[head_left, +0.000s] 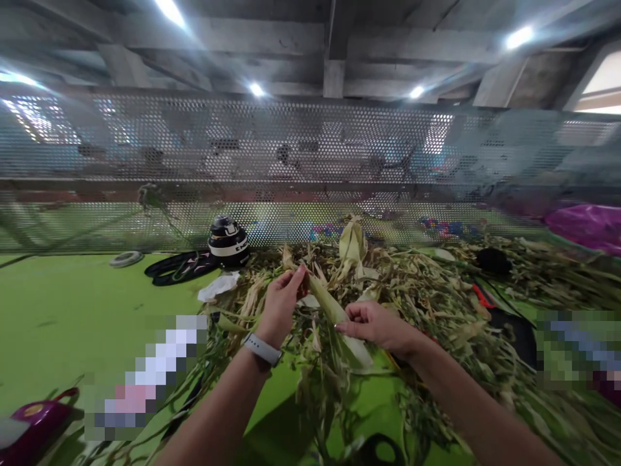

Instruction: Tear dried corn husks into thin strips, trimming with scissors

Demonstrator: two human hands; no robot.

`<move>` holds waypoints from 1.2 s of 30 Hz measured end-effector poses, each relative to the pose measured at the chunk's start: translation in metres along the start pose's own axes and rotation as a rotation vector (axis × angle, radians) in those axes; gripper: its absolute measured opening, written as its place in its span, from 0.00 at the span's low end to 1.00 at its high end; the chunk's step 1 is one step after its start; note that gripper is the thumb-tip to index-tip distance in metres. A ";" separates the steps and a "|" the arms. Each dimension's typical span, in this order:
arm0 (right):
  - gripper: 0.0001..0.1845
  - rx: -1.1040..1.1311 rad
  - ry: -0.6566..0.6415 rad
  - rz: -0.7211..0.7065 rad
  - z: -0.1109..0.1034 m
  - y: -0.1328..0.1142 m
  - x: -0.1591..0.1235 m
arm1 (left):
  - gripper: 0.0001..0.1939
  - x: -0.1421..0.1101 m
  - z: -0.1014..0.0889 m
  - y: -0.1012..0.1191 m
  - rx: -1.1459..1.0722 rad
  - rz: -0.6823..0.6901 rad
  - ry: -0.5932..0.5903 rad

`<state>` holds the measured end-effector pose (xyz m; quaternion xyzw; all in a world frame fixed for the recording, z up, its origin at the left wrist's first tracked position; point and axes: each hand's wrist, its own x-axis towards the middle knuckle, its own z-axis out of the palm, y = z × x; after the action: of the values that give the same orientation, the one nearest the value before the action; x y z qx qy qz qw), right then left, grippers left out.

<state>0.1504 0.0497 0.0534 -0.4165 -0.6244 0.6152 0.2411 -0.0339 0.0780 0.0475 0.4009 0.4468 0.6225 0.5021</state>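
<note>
A long pale-green corn husk (328,306) stretches slantwise between my two hands, above the green table. My left hand (283,299), with a white band on the wrist, pinches its upper end between thumb and fingers. Lower down, my right hand (371,323) grips the husk's broader part with thumb and bent fingers. Around and behind both hands lies a heap of dry corn husks (417,291), tangled and straw-coloured. A wider folded husk (352,243) stands up from the heap just beyond my hands.
A black-and-white jar (229,243) stands at the heap's left, near a black strap-like item (177,266) and crumpled white paper (219,286). A perforated metal screen (291,162) runs along the table's back. Scissors-like black handles (381,448) lie at the front. A purple bag (589,226) is at right.
</note>
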 end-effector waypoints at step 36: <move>0.14 -0.002 -0.097 -0.100 -0.008 -0.007 -0.006 | 0.12 -0.023 -0.002 0.016 0.349 -0.290 -1.000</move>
<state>0.1588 0.0498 0.0622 -0.3548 -0.6559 0.6212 0.2409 -0.0359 0.0531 0.0609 0.6594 0.3011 0.1972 0.6600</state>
